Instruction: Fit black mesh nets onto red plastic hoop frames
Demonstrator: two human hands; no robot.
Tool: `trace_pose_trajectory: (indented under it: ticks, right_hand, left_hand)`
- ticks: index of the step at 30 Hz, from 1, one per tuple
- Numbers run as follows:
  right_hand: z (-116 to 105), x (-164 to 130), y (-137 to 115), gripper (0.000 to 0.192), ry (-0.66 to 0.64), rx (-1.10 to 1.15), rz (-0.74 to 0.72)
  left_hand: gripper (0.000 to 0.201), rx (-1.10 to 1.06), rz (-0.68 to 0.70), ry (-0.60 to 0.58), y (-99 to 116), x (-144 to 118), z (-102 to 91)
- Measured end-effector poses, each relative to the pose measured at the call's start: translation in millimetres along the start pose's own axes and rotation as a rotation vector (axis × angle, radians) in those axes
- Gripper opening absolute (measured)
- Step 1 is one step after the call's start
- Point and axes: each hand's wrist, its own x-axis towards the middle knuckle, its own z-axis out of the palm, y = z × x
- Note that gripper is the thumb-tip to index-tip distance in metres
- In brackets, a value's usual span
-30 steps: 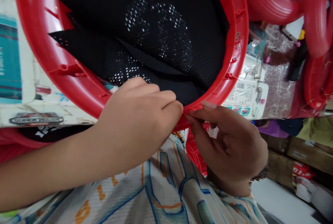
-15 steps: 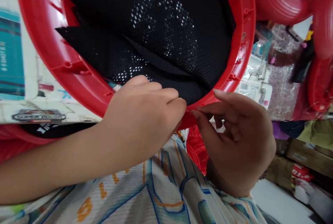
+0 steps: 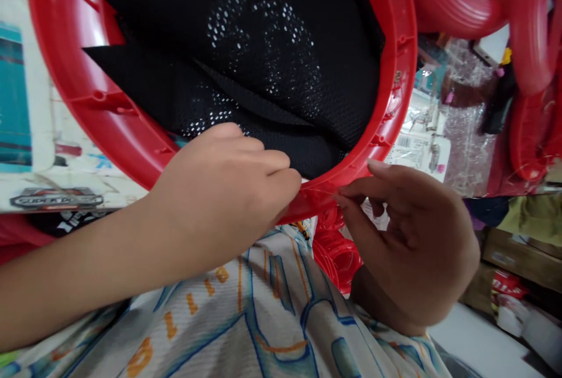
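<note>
The red ring (image 3: 112, 132) lies in front of the person, over printed packaging (image 3: 15, 97), with black perforated mesh (image 3: 259, 74) inside its rim. The left hand (image 3: 232, 185) is curled over the ring's near edge, fingers together; what they clamp cannot be determined. The right hand (image 3: 413, 243) has thumb and forefinger pinched on what appears to be a fine strand (image 3: 322, 189) spanning the gap between the hands. Judged step: handling this strand along the near rim. The next move calls for even tension and a steady ring. Red curved tubes (image 3: 531, 27) lie beyond, at right. Not verifiable: the ring's far side, cut off; the left fingertips, hidden; the strand's ends, too fine to trace.
</note>
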Motion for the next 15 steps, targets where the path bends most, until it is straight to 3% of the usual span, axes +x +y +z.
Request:
trace_pose_trajectory:
  ticks: [3, 10, 15]
  right_hand:
    - [-1, 4, 3, 0.057, -0.001, 0.036, -0.086]
    - [5, 13, 11, 0.049, 0.06, -0.005, -0.043]
    - [11, 4, 13, 0.053, 0.076, -0.033, -0.029]
  left_hand:
    - [0.027, -0.018, 0.02, -0.004, -3, -2, -0.5]
    - [0.025, 0.026, 0.09, -0.03, -5, -4, 0.7]
    - [0.028, 0.013, 0.193, -0.067, -21, -13, -1.3]
